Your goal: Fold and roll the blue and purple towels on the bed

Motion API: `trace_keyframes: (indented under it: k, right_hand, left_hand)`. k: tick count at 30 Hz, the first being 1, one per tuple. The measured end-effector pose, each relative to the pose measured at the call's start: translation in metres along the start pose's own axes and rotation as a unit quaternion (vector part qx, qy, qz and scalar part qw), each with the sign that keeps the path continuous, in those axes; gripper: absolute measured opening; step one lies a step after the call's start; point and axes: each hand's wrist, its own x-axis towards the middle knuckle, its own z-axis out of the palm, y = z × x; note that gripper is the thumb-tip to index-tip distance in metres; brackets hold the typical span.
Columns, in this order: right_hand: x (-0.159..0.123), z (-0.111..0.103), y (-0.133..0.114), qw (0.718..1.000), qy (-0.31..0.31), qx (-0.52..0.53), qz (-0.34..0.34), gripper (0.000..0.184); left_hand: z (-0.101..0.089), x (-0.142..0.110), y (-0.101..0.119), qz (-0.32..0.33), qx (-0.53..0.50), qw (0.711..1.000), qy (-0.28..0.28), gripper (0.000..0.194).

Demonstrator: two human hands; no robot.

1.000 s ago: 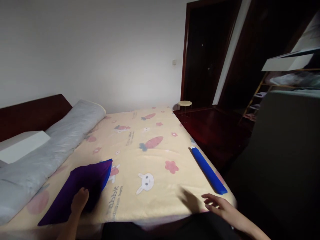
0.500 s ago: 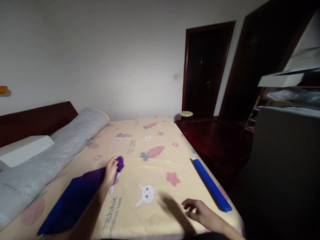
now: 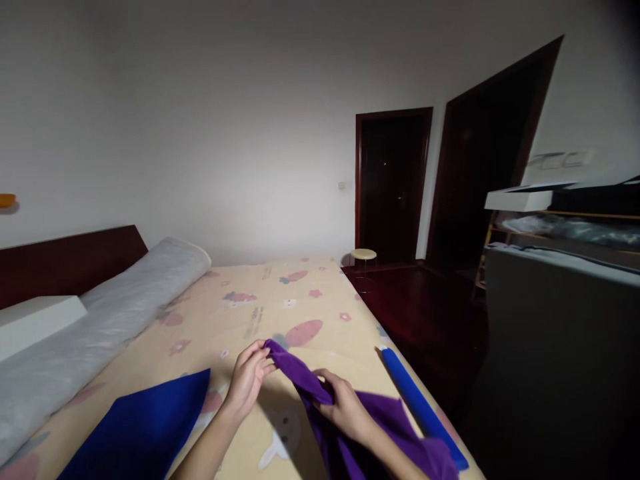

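Dim interior, unevenly lit. Brightness peaks across the middle of the pale wall (image 3: 270,173) and the bed (image 3: 270,287), falling off toward the upper corners. The doorways (image 3: 390,193) and cabinet (image 3: 555,353) sink to near-black; the dark red floor (image 3: 405,307) retains little detail. A shadow lies on the bed between the left hand (image 3: 247,377) and right hand (image 3: 345,403). Wide-angle stretching tilts lines at right, where the shelf items (image 3: 575,229) appear soft.

Parts which the picture's edges and the purple cloth (image 3: 289,366) do not let us see.
The bottom edge cuts this cloth and, at lower left, the blue cloth (image 3: 145,423); the orange object (image 3: 7,201) is cut at left. Small lettering (image 3: 253,323) near the centre is not readable.
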Motion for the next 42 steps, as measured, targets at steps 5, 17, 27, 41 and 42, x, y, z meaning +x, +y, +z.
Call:
trace_keyframes:
  k: [5,17,27,41,42]
  right_hand:
    - [-0.007,-0.005,-0.015,0.999,0.028,-0.037,-0.010,0.025]
    - [-0.011,-0.039,-0.061,0.990,0.032,0.098,-0.096,0.034]
    - [-0.007,-0.087,-0.076,0.977,0.182,0.024,-0.112,0.036]
    - [-0.009,-0.165,-0.072,0.973,0.052,-0.213,-0.074,0.028]
    - [-0.009,-0.169,-0.069,0.975,0.021,-0.216,-0.057,0.027]
  left_hand:
    - [-0.007,0.001,0.002,0.039,-0.013,0.999,-0.021,0.017]
    - [-0.003,-0.021,0.045,0.083,-0.008,0.989,-0.118,0.019]
    - [-0.032,-0.013,0.051,0.106,0.260,0.934,-0.222,0.043]
    - [-0.104,0.016,0.054,0.074,0.415,0.899,-0.116,0.046]
    - [-0.109,0.017,0.055,0.066,0.423,0.899,-0.097,0.048]
